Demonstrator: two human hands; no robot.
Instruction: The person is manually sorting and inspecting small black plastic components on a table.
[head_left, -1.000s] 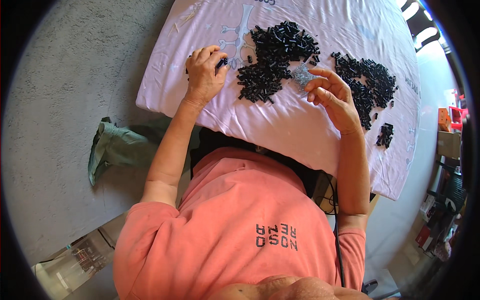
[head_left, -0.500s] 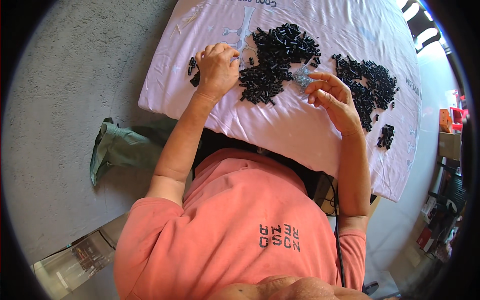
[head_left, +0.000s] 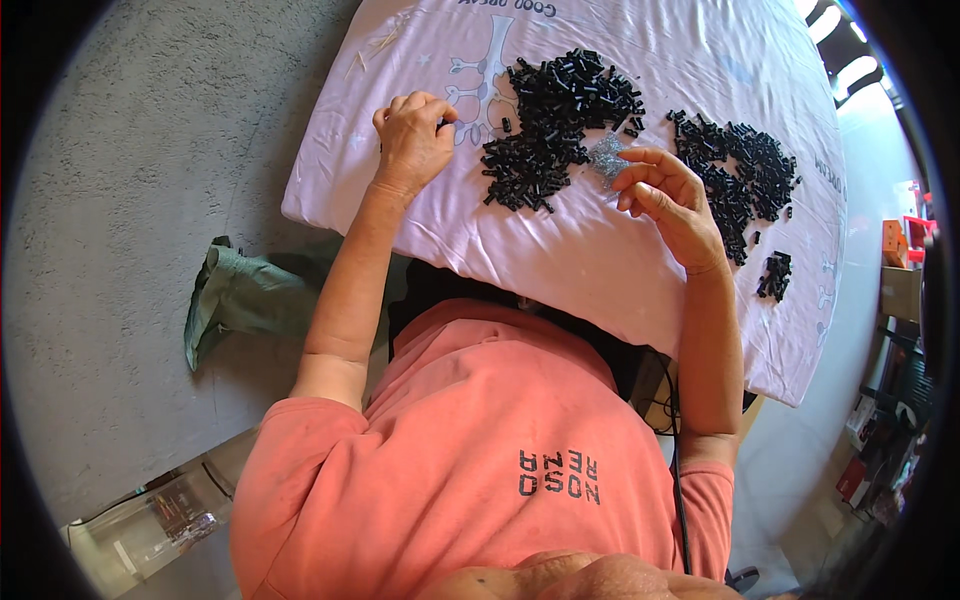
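Observation:
My left hand (head_left: 415, 143) is over the left part of the cloth with its fingers curled. A small black tubular piece (head_left: 443, 123) shows at its thumb and fingertips. To its right lies a large heap of small black tubular pieces (head_left: 540, 135). My right hand (head_left: 675, 205) is held beside a little pile of shiny silver bits (head_left: 608, 158), thumb and fingers drawn together. Whatever is between those fingertips is too small to make out. Right of that hand spreads a second heap of black pieces (head_left: 745, 165), with a small separate cluster (head_left: 774, 276) nearer me.
A pale pink printed cloth (head_left: 600, 260) covers the table. Thin pale sticks (head_left: 378, 42) lie at its far left. Green fabric (head_left: 260, 293) hangs left of the table. A black cable (head_left: 676, 470) runs down beside my right arm. Boxes (head_left: 900, 292) stand at the far right.
My left hand has moved left, over the small group of black pieces that showed beside it before. The right hand stays by the silver pile, almost unmoved.

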